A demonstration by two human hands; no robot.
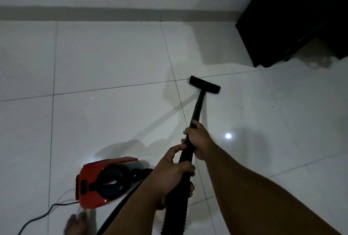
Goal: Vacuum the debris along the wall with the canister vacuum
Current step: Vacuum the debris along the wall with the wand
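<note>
Mid-sweep: our left hand (174,176) and right hand (197,140) both grip the wand (196,110), floor nozzle (204,84) on tile well short of the baseboard (113,14); next, we judge, push it wallward, red canister (104,182) behind.

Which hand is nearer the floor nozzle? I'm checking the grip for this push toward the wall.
Right. The right hand grips the wand higher up, closer to the floor nozzle. The left hand holds the ribbed hose end farther back, beside the red canister.
</note>
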